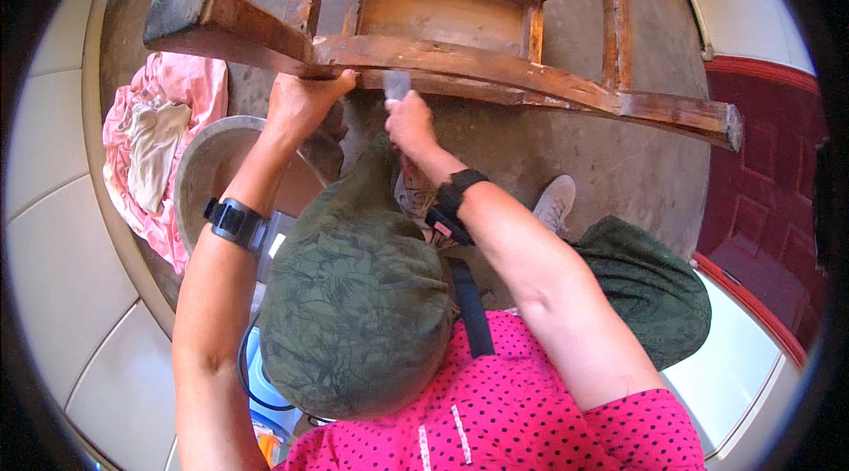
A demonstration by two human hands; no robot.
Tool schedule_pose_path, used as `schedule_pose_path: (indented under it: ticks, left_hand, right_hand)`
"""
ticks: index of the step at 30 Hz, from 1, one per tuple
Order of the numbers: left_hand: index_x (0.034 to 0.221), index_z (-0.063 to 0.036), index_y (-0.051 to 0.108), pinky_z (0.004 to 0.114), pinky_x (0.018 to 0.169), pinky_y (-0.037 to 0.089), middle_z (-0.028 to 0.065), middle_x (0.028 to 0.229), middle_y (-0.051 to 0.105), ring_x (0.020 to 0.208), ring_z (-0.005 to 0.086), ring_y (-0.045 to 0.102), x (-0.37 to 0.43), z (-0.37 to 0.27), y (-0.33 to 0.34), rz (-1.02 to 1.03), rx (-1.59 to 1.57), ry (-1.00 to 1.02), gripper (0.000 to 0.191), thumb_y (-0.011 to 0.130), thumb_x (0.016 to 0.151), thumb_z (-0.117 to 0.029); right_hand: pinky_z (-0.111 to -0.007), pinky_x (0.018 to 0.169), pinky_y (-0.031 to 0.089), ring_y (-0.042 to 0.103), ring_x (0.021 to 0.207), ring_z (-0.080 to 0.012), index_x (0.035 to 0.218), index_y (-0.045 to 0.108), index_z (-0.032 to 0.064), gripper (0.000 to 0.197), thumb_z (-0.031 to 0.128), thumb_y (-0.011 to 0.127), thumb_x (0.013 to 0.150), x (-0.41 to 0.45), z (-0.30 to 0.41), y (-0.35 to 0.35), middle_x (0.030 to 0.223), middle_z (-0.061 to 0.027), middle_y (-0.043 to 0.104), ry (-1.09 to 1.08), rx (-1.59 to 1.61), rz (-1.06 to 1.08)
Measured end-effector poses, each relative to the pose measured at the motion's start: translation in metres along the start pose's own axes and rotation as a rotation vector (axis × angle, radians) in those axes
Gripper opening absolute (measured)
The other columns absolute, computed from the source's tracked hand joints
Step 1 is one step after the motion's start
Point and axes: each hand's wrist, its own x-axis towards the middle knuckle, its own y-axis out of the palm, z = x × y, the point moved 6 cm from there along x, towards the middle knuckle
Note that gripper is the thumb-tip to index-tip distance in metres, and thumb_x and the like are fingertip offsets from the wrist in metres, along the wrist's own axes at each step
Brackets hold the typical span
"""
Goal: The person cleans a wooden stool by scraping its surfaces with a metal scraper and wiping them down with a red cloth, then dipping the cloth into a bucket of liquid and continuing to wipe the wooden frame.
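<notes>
A worn wooden stool or chair frame (464, 66) lies on its side across the top of the view, its thick dark-ended leg (225, 20) at the left. My left hand (305, 99) grips the near rail from below, close to where that leg meets it; part of the fingers is hidden behind the wood. My right hand (411, 123) is closed around a scraper-like hand tool with a flat grey metal blade (397, 84). The blade points at the underside of the near rail and looks slightly blurred; whether it touches the wood I cannot tell.
A round basin (205, 139) stands below my left forearm, beside pink and cream cloths (159, 152) on the concrete floor (491, 146). My green-trousered knee (351, 298) rises between my arms. Tiled walls are at both sides; a dark red panelled door (763, 186) is at the right.
</notes>
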Motion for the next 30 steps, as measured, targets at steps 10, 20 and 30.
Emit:
schedule_pose_path:
  ticks: [10,20,30]
  left_hand:
    - [0.094,0.0006,0.066,0.032,0.068,0.048,0.0076,0.079,0.068,0.074,0.0147,0.062,-0.005,0.007,-0.008,-0.072,0.016,0.081,0.028,0.073,0.076,-0.019]
    - [0.091,0.0017,0.065,0.032,0.067,0.048,0.0060,0.075,0.066,0.073,0.0139,0.061,-0.001,0.005,-0.005,-0.049,0.033,0.059,0.027,0.073,0.076,-0.020]
    - [0.092,0.0013,0.065,0.032,0.067,0.049,0.0039,0.075,0.064,0.071,0.0141,0.059,-0.006,-0.012,-0.004,-0.052,-0.006,0.154,0.027,0.072,0.078,-0.021]
  right_hand:
    - [-0.027,0.034,0.038,0.044,0.040,-0.0098,0.086,0.050,0.0078,0.026,0.032,0.051,0.096,-0.023,-0.047,-0.091,0.056,-0.0016,0.050,0.806,0.514,0.597]
    - [-0.026,0.036,0.036,0.044,0.043,-0.0125,0.089,0.051,0.0067,0.020,0.026,0.053,0.094,-0.006,-0.038,-0.091,0.060,-0.0054,0.052,0.929,0.538,0.744]
    - [-0.022,0.035,0.031,0.040,0.040,-0.0073,0.074,0.048,0.0094,0.030,0.029,0.050,0.096,0.010,-0.012,-0.090,0.054,0.0024,0.046,0.730,0.356,0.882]
